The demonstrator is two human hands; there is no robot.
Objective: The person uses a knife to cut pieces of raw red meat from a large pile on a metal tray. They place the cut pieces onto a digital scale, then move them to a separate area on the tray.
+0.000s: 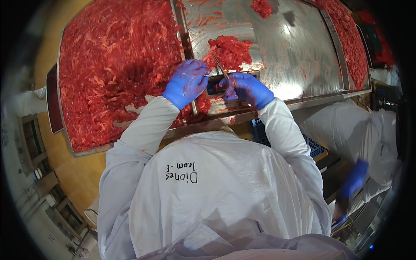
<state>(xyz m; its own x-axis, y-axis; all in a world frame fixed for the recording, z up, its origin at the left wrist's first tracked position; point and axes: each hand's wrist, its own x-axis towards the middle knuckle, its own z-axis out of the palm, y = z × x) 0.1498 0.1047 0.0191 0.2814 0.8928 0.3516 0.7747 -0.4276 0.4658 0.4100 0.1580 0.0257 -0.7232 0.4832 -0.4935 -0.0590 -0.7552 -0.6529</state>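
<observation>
Sleeves of a white coat (216,182) lead up to two blue-gloved hands at the steel table's (299,56) near edge. The right hand (248,89) grips a thin metal tool (221,68); the left hand (186,82) curls loosely beside it, whether holding anything I cannot tell. Just beyond lies a meat lump (229,51); a mince tray (117,69) fills the left.

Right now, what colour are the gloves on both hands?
Blue, on left hand and right hand; head view.
</observation>
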